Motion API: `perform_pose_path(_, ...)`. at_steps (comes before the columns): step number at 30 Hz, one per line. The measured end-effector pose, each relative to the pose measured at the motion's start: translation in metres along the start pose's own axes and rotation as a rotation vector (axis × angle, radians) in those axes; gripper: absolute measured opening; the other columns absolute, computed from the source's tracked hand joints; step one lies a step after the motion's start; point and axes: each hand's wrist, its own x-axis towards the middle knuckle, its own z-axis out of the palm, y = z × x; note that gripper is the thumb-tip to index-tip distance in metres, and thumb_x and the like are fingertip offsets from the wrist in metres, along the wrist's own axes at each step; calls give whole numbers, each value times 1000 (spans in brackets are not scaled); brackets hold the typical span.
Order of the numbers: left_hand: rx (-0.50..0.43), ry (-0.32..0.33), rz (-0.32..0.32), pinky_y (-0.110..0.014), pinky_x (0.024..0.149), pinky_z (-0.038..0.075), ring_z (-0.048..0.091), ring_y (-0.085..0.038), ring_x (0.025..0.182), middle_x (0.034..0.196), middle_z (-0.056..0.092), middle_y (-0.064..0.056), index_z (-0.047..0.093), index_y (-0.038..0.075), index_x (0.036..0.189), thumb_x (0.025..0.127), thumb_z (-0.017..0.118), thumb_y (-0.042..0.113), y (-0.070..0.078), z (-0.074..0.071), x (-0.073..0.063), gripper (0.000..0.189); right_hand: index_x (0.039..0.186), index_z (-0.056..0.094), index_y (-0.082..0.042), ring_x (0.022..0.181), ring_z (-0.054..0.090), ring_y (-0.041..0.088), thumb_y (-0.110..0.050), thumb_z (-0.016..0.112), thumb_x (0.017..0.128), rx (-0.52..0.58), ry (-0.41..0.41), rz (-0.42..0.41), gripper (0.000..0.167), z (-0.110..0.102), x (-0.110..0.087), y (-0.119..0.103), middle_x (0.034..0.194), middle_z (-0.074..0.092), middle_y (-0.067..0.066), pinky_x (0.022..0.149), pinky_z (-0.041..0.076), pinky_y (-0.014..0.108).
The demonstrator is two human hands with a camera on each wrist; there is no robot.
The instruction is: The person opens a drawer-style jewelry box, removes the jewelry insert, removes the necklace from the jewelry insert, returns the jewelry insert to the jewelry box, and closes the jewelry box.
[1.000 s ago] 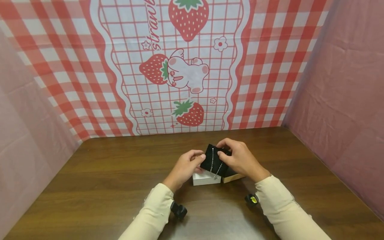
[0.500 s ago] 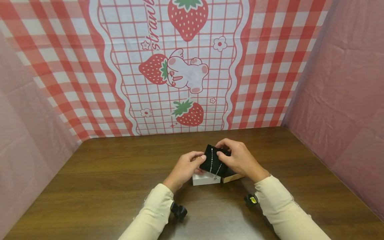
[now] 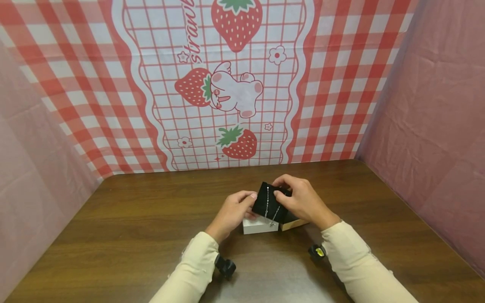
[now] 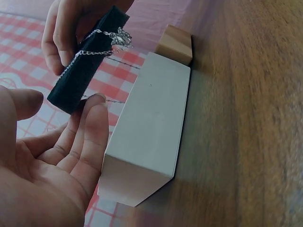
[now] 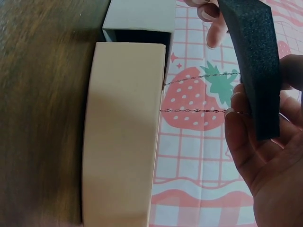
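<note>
Wood bench: black pad above the boxes, short of far edge. Right hand pinches it, probably tilted so the chain drapes; left hand, relaxed, fingertips touching pad edge.

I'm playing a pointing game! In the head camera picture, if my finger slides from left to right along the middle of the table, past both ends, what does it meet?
Left pink curtain, left hand, black pad, right hand, right pink curtain.
</note>
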Motion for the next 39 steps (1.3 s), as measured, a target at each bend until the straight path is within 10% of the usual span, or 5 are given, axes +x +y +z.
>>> perform_pose_path(39, -32, -19, -11, -37, 70, 58, 67, -22, 70, 86, 68, -14, 61, -9, 123, 108, 45, 31, 2, 3, 0, 45, 104, 69, -9, 81, 61, 16, -5, 72, 88, 12, 31, -4, 16, 0, -1, -1, 95, 70, 1, 70, 53, 36)
